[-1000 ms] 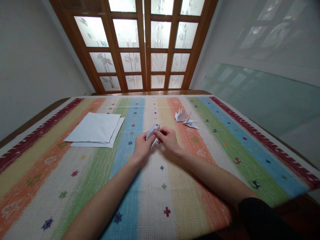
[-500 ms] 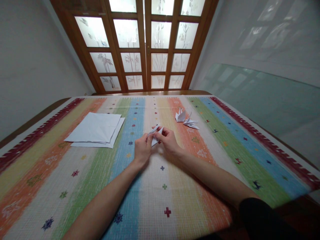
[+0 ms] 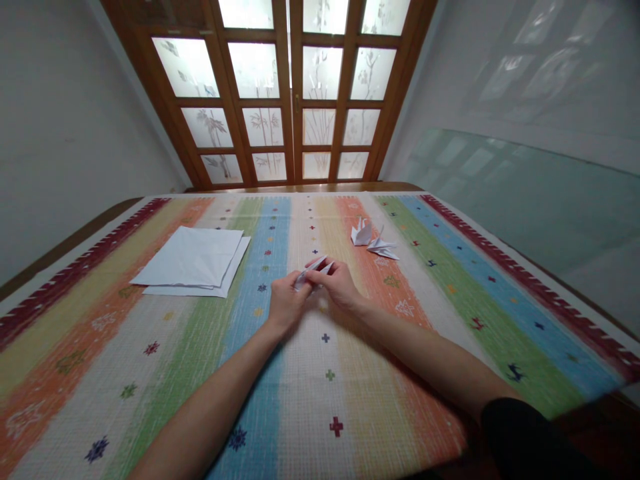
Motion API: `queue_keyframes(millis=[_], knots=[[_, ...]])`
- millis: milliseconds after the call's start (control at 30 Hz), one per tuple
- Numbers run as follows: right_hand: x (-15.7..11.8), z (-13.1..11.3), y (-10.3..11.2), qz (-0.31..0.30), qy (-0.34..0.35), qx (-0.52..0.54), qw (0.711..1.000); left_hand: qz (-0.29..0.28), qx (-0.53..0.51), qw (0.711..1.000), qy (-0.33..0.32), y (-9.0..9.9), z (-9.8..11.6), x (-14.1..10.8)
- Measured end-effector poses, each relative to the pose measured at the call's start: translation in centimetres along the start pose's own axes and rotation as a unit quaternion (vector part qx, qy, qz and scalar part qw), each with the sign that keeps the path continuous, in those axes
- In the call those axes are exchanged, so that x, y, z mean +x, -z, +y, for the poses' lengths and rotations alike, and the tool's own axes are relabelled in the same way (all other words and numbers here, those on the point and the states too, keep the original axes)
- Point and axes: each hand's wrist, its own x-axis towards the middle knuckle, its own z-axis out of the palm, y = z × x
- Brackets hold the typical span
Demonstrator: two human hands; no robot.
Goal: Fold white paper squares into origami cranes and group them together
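Observation:
Between my hands, over the middle of the table, is a small piece of folded white paper (image 3: 311, 270) with narrow pointed ends. My left hand (image 3: 287, 297) pinches its near left side with closed fingers. My right hand (image 3: 339, 283) grips it from the right, thumb laid across the paper and fingers curled behind. The fingertips hide much of the fold. Two white paper cranes, one upright (image 3: 361, 233) and one lying flatter (image 3: 383, 247), rest to the right beyond my right hand.
A small stack of white paper sheets (image 3: 193, 259) lies on the left of the striped tablecloth (image 3: 305, 400). A wooden door with glass panes (image 3: 295, 100) stands behind the table's far edge. A glass panel (image 3: 525, 207) leans along the right wall.
The folded paper has turned in my fingers, its points now leaning further right and closer together. My hands have drawn slightly nearer each other, both still gripping it.

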Motion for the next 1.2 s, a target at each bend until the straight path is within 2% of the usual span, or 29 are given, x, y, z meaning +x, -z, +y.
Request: queue_keyframes(millis=[100, 267, 500, 867, 1200], knots=[[-0.1, -0.1, -0.2, -0.014, -0.02, 0.012, 1.0, -0.009, -0.023, 1.0, 0.017, -0.2, 0.1, 0.0], [0.2, 0.1, 0.1, -0.002, -0.045, 0.029, 0.999, -0.02, -0.041, 0.998, 0.033, -0.3, 0.5, -0.1], [1.0, 0.4, 0.9, 0.012, -0.063, -0.017, 0.998, -0.035, -0.051, 0.998, 0.03, -0.2, 0.6, -0.2], [1.1, 0.5, 1.1, 0.012, -0.009, -0.071, 0.997, -0.023, -0.036, 0.999, 0.009, -0.1, 0.6, -0.3], [1.6, 0.3, 1.6, 0.01, -0.007, 0.011, 1.0, -0.012, -0.067, 0.997, 0.031, -0.3, 0.4, -0.3]])
